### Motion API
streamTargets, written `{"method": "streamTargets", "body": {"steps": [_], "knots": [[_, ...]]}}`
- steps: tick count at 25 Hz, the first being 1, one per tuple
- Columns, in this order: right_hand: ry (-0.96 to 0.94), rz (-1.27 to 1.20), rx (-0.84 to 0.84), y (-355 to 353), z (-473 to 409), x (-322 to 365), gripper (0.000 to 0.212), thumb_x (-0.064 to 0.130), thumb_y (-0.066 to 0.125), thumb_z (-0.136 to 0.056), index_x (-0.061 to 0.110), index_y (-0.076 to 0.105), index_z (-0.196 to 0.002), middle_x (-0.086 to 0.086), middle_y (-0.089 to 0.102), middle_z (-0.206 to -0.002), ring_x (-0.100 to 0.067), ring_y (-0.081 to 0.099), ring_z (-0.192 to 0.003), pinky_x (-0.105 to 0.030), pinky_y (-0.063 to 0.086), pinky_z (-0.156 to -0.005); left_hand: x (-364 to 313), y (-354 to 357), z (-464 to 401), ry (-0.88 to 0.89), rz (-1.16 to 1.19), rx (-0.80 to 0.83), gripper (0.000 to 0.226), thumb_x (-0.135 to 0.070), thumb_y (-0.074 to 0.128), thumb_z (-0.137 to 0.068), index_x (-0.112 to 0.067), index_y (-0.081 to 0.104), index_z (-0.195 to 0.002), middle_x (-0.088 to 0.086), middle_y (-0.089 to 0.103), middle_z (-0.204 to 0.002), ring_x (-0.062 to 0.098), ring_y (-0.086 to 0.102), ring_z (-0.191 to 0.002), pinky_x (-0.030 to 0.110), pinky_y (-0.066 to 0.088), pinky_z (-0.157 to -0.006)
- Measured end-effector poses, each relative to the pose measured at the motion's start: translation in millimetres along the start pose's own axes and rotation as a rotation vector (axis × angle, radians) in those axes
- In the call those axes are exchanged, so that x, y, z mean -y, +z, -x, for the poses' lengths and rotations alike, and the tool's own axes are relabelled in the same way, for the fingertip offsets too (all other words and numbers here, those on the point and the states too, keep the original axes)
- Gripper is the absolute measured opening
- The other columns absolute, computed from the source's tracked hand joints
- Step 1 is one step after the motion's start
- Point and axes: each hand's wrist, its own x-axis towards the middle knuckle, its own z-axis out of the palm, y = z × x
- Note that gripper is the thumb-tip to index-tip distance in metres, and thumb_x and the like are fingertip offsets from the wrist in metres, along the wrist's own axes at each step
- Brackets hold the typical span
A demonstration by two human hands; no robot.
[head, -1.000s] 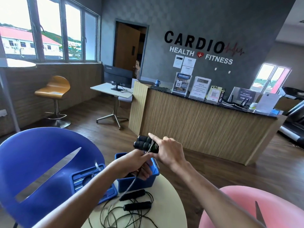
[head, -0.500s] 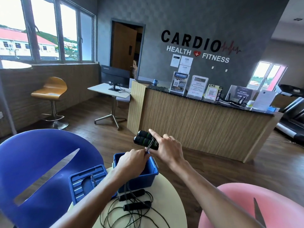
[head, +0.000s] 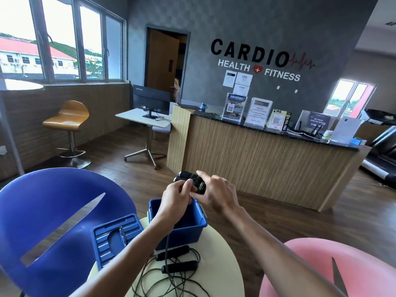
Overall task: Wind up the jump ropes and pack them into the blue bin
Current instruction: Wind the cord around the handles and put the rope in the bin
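My right hand (head: 216, 194) grips a pair of black jump rope handles (head: 188, 179), held together above the open blue bin (head: 184, 230), with cord wound around them. My left hand (head: 177, 196) pinches the cord at the handles, thumb up; the rest of the cord hangs down past the bin's front. A second jump rope (head: 177, 260) lies loose on the round cream table (head: 220, 264), its two black handles side by side amid tangled cord.
The bin's blue lid (head: 115, 236) leans at the table's left edge against a blue chair (head: 53, 221). A pink chair (head: 321, 271) stands at the right. A wooden reception counter (head: 257, 163) lies ahead across the wood floor.
My left hand has risen from low over the bin up to the handles, carrying the cord with it. My right hand kept the handles at about the same spot.
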Motion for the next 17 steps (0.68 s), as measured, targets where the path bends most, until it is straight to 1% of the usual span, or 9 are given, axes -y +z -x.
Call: {"method": "streamTargets", "body": {"steps": [2, 5, 7, 9, 11, 12, 14, 16, 17], "knots": [[-0.024, 0.034, 0.034, 5, 4, 3, 0.076, 0.069, 0.063, -0.081, 0.023, 0.050, -0.140, -0.008, 0.069, -0.111, -0.029, 0.066, -0.108, -0.039, 0.052, -0.087, -7, 2, -4, 0.044, -0.179, -0.029, 0.039, -0.031, 0.042, -0.100, -0.016, 0.062, -0.070, -0.006, 0.054, -0.051, 0.011, 0.050, -0.052, 0.030, 0.041, -0.058], [-0.024, 0.066, 0.094, 19, 9, 17, 0.063, 0.056, 0.067, -0.084, 0.015, 0.053, -0.130, -0.005, 0.069, -0.113, -0.026, 0.065, -0.109, -0.038, 0.051, -0.090, -17, 8, -9, 0.049, -0.260, -0.033, 0.042, -0.031, 0.039, -0.100, -0.016, 0.058, -0.066, -0.006, 0.055, -0.052, 0.009, 0.050, -0.051, 0.026, 0.038, -0.058], [-0.042, 0.111, 0.083, 29, 13, 25, 0.057, 0.052, 0.066, -0.087, 0.014, 0.055, -0.129, -0.003, 0.069, -0.113, -0.025, 0.065, -0.108, -0.038, 0.051, -0.089, -21, 8, -12, 0.027, -0.236, -0.044, 0.044, -0.031, 0.038, -0.100, -0.016, 0.060, -0.065, -0.007, 0.055, -0.050, 0.009, 0.049, -0.049, 0.024, 0.037, -0.057], [-0.031, 0.106, 0.043, 30, 12, 23, 0.046, 0.046, 0.062, -0.092, 0.014, 0.056, -0.124, -0.004, 0.069, -0.112, -0.025, 0.065, -0.107, -0.038, 0.051, -0.087, -18, 7, -9, 0.017, -0.205, -0.003, 0.045, -0.030, 0.040, -0.100, -0.016, 0.058, -0.062, -0.008, 0.051, -0.045, 0.006, 0.046, -0.045, 0.025, 0.037, -0.056], [0.008, 0.047, 0.021, 19, 5, 14, 0.032, 0.040, 0.056, -0.094, 0.013, 0.055, -0.112, -0.007, 0.069, -0.108, -0.030, 0.066, -0.105, -0.039, 0.051, -0.082, -7, 10, 1, -0.018, -0.134, 0.048, 0.043, -0.029, 0.040, -0.101, -0.017, 0.054, -0.061, -0.008, 0.047, -0.041, 0.006, 0.040, -0.040, 0.026, 0.035, -0.051], [0.020, 0.016, 0.026, 13, 1, 11, 0.029, 0.042, 0.056, -0.093, 0.014, 0.052, -0.103, -0.008, 0.070, -0.103, -0.032, 0.067, -0.101, -0.039, 0.051, -0.078, 1, 12, 8, -0.052, -0.076, 0.062, 0.042, -0.030, 0.039, -0.101, -0.016, 0.052, -0.063, -0.008, 0.045, -0.041, 0.008, 0.037, -0.039, 0.027, 0.031, -0.047], [0.027, -0.036, 0.047, 3, -4, 8, 0.037, 0.048, 0.063, -0.086, 0.016, 0.045, -0.092, -0.008, 0.071, -0.093, -0.035, 0.069, -0.091, -0.038, 0.049, -0.068, 11, 11, 20, -0.088, 0.031, 0.075, 0.040, -0.030, 0.037, -0.103, -0.014, 0.049, -0.068, -0.008, 0.040, -0.041, 0.009, 0.032, -0.038, 0.025, 0.026, -0.041], [0.041, -0.074, 0.062, -1, -5, 7, 0.039, 0.049, 0.069, -0.081, 0.018, 0.047, -0.091, -0.007, 0.071, -0.087, -0.035, 0.070, -0.085, -0.037, 0.049, -0.065, 12, 7, 27, -0.077, 0.076, 0.112, 0.037, -0.028, 0.035, -0.104, -0.011, 0.048, -0.073, -0.003, 0.040, -0.043, 0.007, 0.028, -0.034, 0.021, 0.024, -0.034], [0.050, -0.089, 0.071, -2, -5, 7, 0.038, 0.047, 0.070, -0.080, 0.018, 0.048, -0.091, -0.006, 0.071, -0.086, -0.034, 0.070, -0.083, -0.037, 0.051, -0.065, 13, 5, 30, -0.068, 0.073, 0.153, 0.036, -0.028, 0.034, -0.104, -0.009, 0.048, -0.076, 0.001, 0.044, -0.044, 0.008, 0.028, -0.032, 0.019, 0.024, -0.033]]}}
